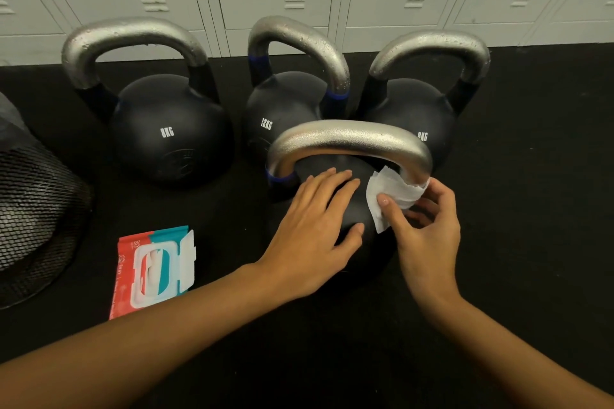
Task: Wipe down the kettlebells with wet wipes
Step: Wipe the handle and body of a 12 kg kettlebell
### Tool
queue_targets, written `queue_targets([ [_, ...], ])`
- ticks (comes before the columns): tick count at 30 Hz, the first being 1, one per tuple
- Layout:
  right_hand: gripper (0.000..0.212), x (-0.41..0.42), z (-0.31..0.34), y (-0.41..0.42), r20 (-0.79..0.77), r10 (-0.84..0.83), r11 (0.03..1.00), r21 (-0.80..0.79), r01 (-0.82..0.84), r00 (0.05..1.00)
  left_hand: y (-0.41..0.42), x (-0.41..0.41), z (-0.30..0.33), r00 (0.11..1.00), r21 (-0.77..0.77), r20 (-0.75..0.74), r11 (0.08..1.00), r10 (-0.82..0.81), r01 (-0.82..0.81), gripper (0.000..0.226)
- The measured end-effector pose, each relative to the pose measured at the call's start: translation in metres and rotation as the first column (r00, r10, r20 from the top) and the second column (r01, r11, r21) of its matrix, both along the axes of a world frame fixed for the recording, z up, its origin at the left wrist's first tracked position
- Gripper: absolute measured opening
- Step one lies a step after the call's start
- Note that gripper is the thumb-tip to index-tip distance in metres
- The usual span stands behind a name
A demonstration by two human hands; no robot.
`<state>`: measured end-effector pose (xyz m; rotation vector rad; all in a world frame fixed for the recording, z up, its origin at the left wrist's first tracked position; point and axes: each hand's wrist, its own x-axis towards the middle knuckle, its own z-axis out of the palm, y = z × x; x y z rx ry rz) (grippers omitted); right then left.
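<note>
1. The step in hand is judged to be the wiping of the near kettlebell's (pixel 349 209) handle (pixel 349 139), at centre frame; the wipe (pixel 388 196) is pressed against the handle's right leg, where silver meets the black body.
2. The wipe is pinched by the right hand (pixel 428 226) between thumb and curled fingers, and part of it is wrapped round the leg.
3. The left hand (pixel 319 226) is laid flat on the black body, fingers straight and spread; nothing is gripped, and the bell is apparently being steadied.
4. Three more kettlebells are stood in a row behind, in the upper half of the frame: one marked 8KG at left (pixel 169 129), one marked 12KG in the middle (pixel 282 109), one at right (pixel 408 109) partly hidden by the near handle. Droplets are seen on their handles, so they may have been wiped; this cannot be confirmed.
5. The wipe pack (pixel 153 269) is lying on the dark floor (pixel 531 209) at lower left, lid open. A mesh bin (pixel 36 216) is seen at the left edge.
6. The next move is judged to call for the wipe to be drawn along the handle's arch toward the left leg, with the body held firm, and then for the black body to be covered.
</note>
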<state>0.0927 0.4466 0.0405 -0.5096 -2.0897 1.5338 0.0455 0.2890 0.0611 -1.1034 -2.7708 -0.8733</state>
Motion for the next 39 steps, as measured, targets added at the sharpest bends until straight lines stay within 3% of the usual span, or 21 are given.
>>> queue_targets([
  [7,0.049,0.013,0.005,0.021,-0.070,0.143,0.989,-0.026,-0.145,0.987,-0.008,0.000,-0.003,1.000,0.072,0.014,0.997,-0.027,0.026,0.056],
  [13,0.052,-0.007,0.030,0.033,-0.099,0.281,0.934,0.258,-0.248,0.955,-0.019,0.001,-0.004,1.000,0.197,-0.002,0.980,-0.022,0.022,0.047],
  [16,0.055,-0.012,0.040,0.037,-0.075,0.336,0.866,0.416,-0.277,0.939,-0.027,-0.003,0.002,0.991,0.237,-0.132,0.970,-0.021,0.053,0.039],
  [18,0.054,-0.020,0.052,0.035,-0.051,0.407,0.765,0.564,-0.310,0.912,-0.032,-0.005,0.005,0.968,0.220,-0.250,0.972,-0.025,0.082,0.035],
  [21,0.052,-0.034,0.076,0.027,0.054,0.505,0.518,0.779,-0.353,0.861,-0.038,-0.007,0.010,0.924,0.215,-0.381,0.974,0.020,0.068,0.029],
  [24,0.054,-0.049,0.099,0.010,0.213,0.523,0.311,0.854,-0.417,0.826,-0.043,-0.010,0.015,0.904,0.286,-0.399,0.958,0.152,-0.035,0.023],
  [29,0.050,-0.066,0.119,-0.026,0.366,0.501,0.033,0.897,-0.440,0.784,-0.053,-0.023,0.016,0.914,0.465,-0.156,0.844,0.375,-0.267,0.028],
  [32,0.049,-0.075,0.137,-0.043,0.537,0.442,-0.135,0.832,-0.538,0.719,-0.059,-0.030,0.005,0.907,0.442,-0.065,0.827,0.415,-0.347,0.032],
  [35,0.040,-0.088,0.140,-0.060,0.623,0.424,-0.326,0.782,-0.531,0.658,-0.066,-0.030,-0.005,0.919,0.379,0.042,0.845,0.391,-0.377,0.040],
  [38,0.035,-0.088,0.124,-0.074,0.615,0.414,-0.427,0.782,-0.454,0.671,-0.073,-0.027,-0.012,0.924,0.339,0.166,0.860,0.343,-0.381,0.046],
  [39,0.035,-0.085,0.118,-0.076,0.575,0.451,-0.407,0.813,-0.416,0.683,-0.075,-0.027,-0.014,0.925,0.331,0.190,0.865,0.330,-0.377,0.047],
])
